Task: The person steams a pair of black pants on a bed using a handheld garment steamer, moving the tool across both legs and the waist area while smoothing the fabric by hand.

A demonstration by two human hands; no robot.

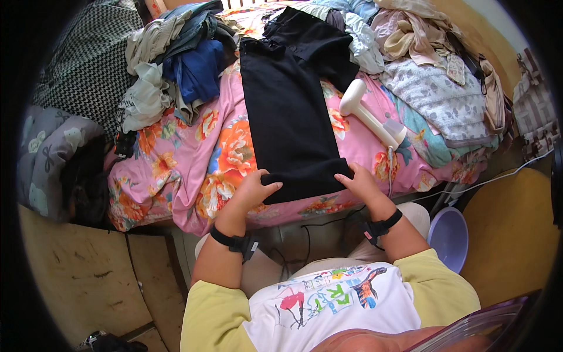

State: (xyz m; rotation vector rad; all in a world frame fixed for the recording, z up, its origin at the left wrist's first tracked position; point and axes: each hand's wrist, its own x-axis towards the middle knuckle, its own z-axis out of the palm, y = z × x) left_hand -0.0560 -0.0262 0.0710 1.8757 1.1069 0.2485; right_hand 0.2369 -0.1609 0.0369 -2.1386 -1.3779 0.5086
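A pair of black trousers [290, 110] lies across the bed, one leg stretched flat towards me. The rest of the black fabric is folded over at the far right end. My left hand [255, 191] grips the left corner of the near leg end, thumb on top. At the right corner, my right hand [361, 182] pinches the same end, which is turned up in a fold between both hands. To the right of the trousers rests a white handheld garment steamer [367, 114], its head pointing away from me, out of my hands.
The bed has a pink floral sheet [184, 149]. Piled clothes [193, 66] lie at the far left, and more clothes with a patterned blanket [440, 97] at the right. A white cord [484, 181] runs from the steamer past a purple basin [448, 240]. Wooden panels [83, 273] stand at lower left.
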